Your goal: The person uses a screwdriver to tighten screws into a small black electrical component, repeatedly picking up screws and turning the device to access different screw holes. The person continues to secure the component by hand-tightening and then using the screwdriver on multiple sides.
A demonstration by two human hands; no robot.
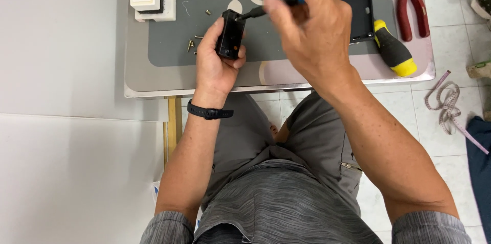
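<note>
Left grip (217, 65) closed around black box (231, 34); right grip (307, 24) clasping screwdriver (271, 6), tip against box.

My right hand (307, 24) hides most of the screwdriver (276, 5) handle, and its fingertips blur. The pliers (411, 1) are cut off at the top edge.

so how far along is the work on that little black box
Done: the black cover lies off to the side, with loose screws on the tray. In hand: the left hand holds the black box while the right hand works a screwdriver into it. Left: the cover is not yet back on.
</note>
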